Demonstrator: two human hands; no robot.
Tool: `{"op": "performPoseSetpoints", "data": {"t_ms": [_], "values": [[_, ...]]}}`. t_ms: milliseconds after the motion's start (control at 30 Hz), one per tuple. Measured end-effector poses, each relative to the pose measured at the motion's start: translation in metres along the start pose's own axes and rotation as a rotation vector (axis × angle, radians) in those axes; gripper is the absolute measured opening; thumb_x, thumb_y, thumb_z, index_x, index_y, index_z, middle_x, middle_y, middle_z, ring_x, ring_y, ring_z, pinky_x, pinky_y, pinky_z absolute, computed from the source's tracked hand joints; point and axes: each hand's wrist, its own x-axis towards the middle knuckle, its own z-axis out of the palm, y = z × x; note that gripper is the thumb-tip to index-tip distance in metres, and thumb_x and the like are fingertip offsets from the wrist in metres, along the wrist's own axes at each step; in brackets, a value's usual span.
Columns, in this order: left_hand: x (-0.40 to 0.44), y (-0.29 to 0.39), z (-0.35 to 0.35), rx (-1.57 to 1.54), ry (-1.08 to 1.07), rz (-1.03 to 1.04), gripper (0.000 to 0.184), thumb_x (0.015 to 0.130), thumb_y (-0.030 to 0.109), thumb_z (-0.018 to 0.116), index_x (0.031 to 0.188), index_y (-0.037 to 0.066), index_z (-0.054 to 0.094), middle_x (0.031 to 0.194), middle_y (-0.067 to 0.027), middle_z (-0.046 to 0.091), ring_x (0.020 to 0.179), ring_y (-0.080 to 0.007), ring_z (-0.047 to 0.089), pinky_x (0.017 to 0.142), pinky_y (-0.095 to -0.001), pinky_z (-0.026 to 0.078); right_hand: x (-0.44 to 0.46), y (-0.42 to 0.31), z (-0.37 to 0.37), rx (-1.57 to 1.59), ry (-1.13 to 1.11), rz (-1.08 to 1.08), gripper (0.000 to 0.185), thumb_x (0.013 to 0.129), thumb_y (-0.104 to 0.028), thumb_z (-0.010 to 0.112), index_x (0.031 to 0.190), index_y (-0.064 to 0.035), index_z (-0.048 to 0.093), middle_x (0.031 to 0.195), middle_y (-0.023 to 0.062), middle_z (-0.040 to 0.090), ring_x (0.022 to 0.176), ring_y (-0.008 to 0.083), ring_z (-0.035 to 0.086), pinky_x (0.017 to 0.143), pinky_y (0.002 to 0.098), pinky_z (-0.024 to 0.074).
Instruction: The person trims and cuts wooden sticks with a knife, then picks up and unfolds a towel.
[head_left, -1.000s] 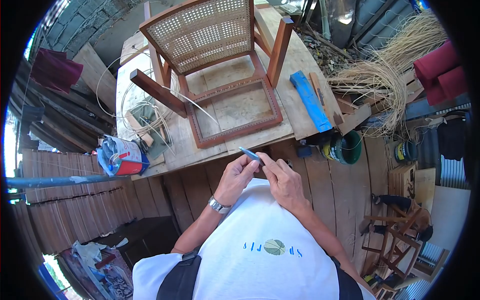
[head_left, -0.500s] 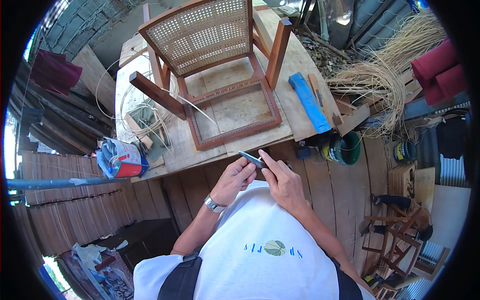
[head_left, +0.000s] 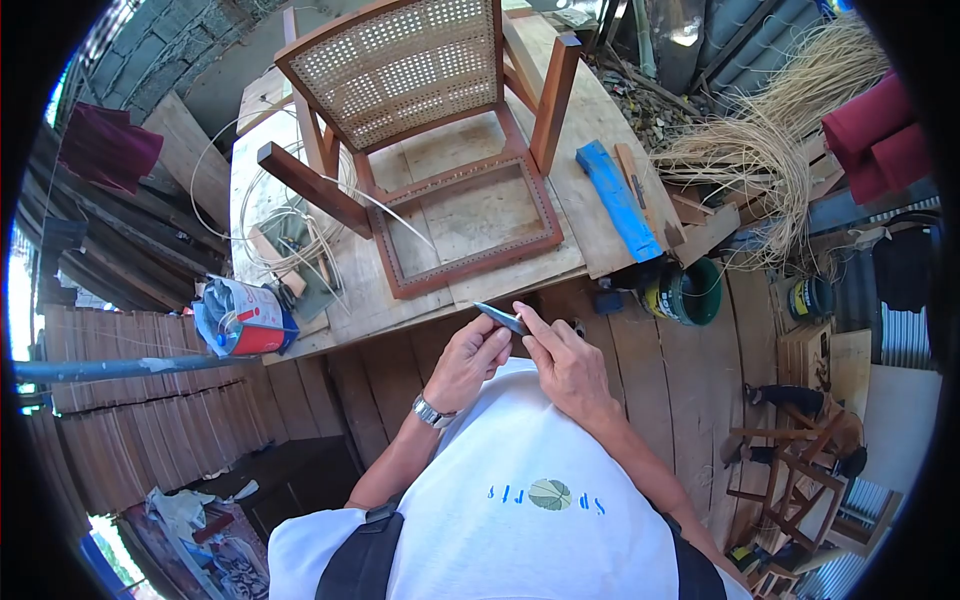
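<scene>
In front of my chest, my right hand [head_left: 570, 372] is closed around a knife [head_left: 498, 317], its dark pointed blade aimed left and away from me. My left hand [head_left: 466, 362], with a metal watch on the wrist, is pinched close beside the blade; whatever its fingers hold is hidden. Beyond both hands, a wooden chair [head_left: 478, 272] lies on the worktable [head_left: 590, 225], its woven cane back [head_left: 400, 78] in place and its open seat frame lined with small holes. A pale cane strand [head_left: 405, 224] crosses the seat frame's left side.
Coiled cane [head_left: 290, 225] and small tools lie on the table's left, near a cut-open container [head_left: 240, 312]. A blue wrapped piece [head_left: 618, 203] lies on the right. Past it are a green bucket [head_left: 700, 293] and a cane bundle [head_left: 770, 170]. Another person [head_left: 830, 420] is at lower right.
Both hands stay close together at almost the same spot, with the knife tip shifted very slightly left. The chair and table things have not visibly moved.
</scene>
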Motion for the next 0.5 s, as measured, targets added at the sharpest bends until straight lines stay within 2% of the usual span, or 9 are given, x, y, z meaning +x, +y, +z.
{"op": "performPoseSetpoints", "data": {"t_ms": [233,300,333,367,467,500], "values": [[-0.005,0.009,0.005,0.11,0.009,0.073,0.021,0.106,0.021,0.05,0.113,0.005,0.061,0.073,0.0073,0.048,0.058,-0.0006,0.033,0.05,-0.0175,0.025,0.001,-0.001,-0.001,-0.093,0.043,-0.007,0.046,0.097,-0.014,0.061,0.142,-0.02,0.056,0.079,0.0113,0.053,0.066,0.0274,0.058,0.057,0.0427,0.0472],[-0.019,0.013,0.002,0.101,-0.024,0.053,0.022,0.107,0.021,0.05,0.114,0.004,0.062,0.073,0.0073,0.048,0.057,-0.0007,0.032,0.05,-0.0176,0.025,0.01,0.017,-0.007,-0.121,0.278,0.181,0.043,0.099,-0.013,0.058,0.142,-0.0188,0.056,0.08,0.0121,0.053,0.068,0.0288,0.057,0.06,0.0433,0.0468],[-0.023,0.014,0.0,0.089,-0.055,0.035,0.024,0.107,0.021,0.049,0.114,0.003,0.062,0.073,0.0072,0.047,0.056,-0.0008,0.031,0.05,-0.0178,0.024,0.01,0.022,-0.016,-0.092,0.275,0.218,0.042,0.1,-0.011,0.055,0.142,-0.0168,0.055,0.082,0.0126,0.055,0.07,0.0309,0.057,0.064,0.0425,0.0473],[-0.023,0.015,-0.004,0.104,-0.038,0.009,0.026,0.107,0.023,0.048,0.115,0.003,0.062,0.073,0.0063,0.049,0.059,-0.0011,0.036,0.052,-0.018,0.029,0.01,0.018,-0.017,0.002,0.245,0.156,0.044,0.1,-0.011,0.056,0.143,-0.016,0.055,0.083,0.0128,0.056,0.071,0.0306,0.058,0.065,0.0415,0.0477],[-0.015,0.02,-0.003,-0.08,-0.019,-0.001,0.019,0.107,0.023,0.049,0.111,0.006,0.057,0.073,0.0054,0.052,0.053,0.001,0.03,0.047,-0.0159,0.023,0.0,-0.005,-0.008,0.186,0.095,0.062,0.048,0.097,-0.01,0.06,0.144,-0.0126,0.053,0.084,0.0134,0.057,0.072,0.0308,0.059,0.067,0.0394,0.0489],[-0.012,0.022,0.0,-0.077,-0.021,0.007,0.019,0.107,0.023,0.049,0.111,0.006,0.057,0.073,0.0054,0.052,0.053,0.001,0.03,0.047,-0.0159,0.023,-0.001,-0.009,-0.008,0.152,0.065,0.009,0.052,0.094,-0.011,0.064,0.145,-0.0122,0.052,0.082,0.0129,0.056,0.071,0.0309,0.059,0.065,0.0403,0.0486]]}}
